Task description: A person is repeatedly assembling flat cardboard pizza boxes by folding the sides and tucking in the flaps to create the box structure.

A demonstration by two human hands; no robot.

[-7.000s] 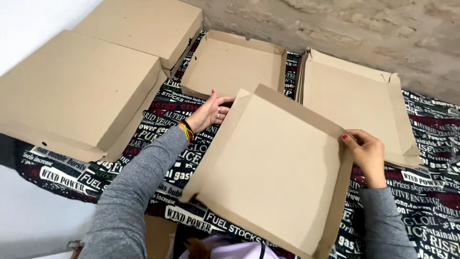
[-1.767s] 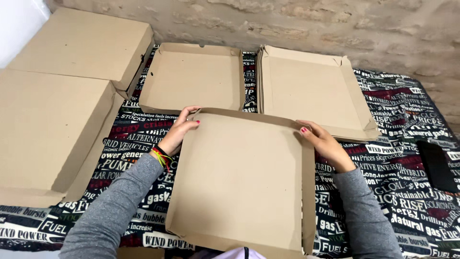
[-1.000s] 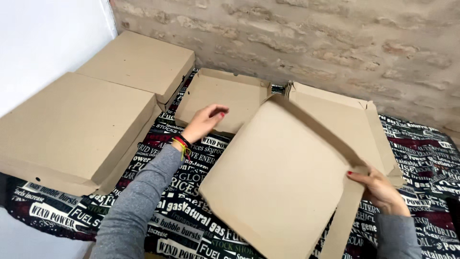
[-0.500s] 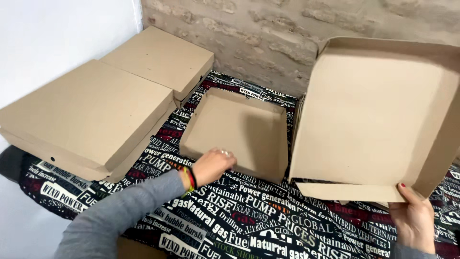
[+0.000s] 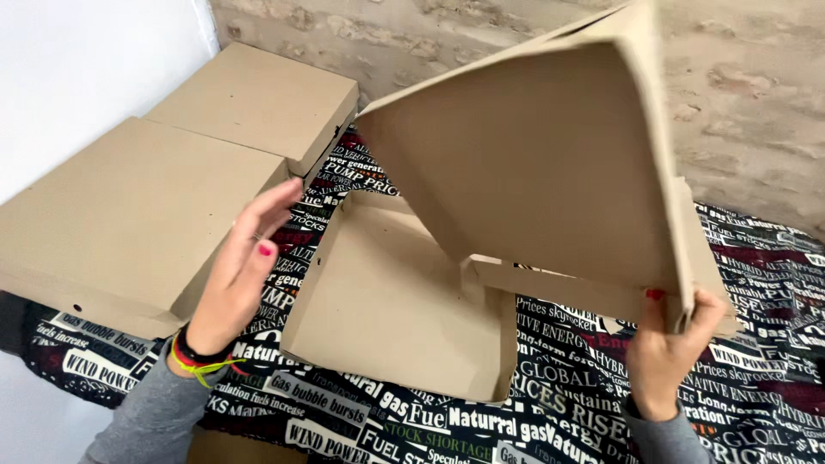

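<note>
My right hand grips the lower right corner of a flat brown cardboard box lid, held up and tilted over the surface. Below it lies an open shallow cardboard box tray with low walls. My left hand hovers open at the tray's left edge, fingers spread, holding nothing. A coloured band sits on its wrist. Another open cardboard tray is mostly hidden behind the raised lid.
Two closed brown cardboard boxes, a near one and a far one, lie at the left. A black cloth with printed lettering covers the surface. A rough stone wall runs behind; a white wall is at the left.
My right hand has swung the raised lid leftward and tilted it over the open tray. My left hand has lifted off the cloth and opened beside the tray.
</note>
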